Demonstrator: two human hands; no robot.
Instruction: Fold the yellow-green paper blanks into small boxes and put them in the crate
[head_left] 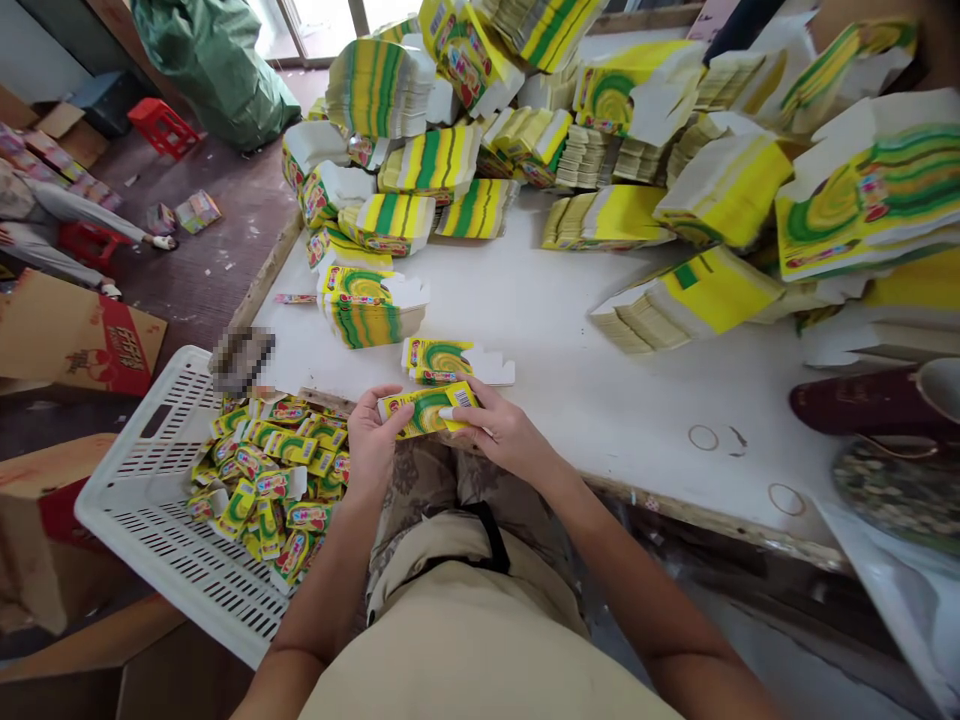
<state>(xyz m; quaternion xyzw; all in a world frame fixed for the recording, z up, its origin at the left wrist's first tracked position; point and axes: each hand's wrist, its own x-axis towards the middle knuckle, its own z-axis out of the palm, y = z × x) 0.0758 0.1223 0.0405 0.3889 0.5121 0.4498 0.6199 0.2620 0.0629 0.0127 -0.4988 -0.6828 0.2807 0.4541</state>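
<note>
Head view: your left hand [373,428] and right hand [501,430] are both pinching a yellow-and-green printed cardboard box [426,409], right by the near edge of the white tabletop [585,400]. Squeeze too hard, it could crease; loosen up, it might drop onto your patterned trousers [420,488].

Observed at left are a bulging green sack [214,75], a red stool [163,130] near it, a seated person [90,212] and a cardboard carton [56,325] with a red panel, while the counter [570,400] carries a dark red mug [855,402] toward its right end.
</note>
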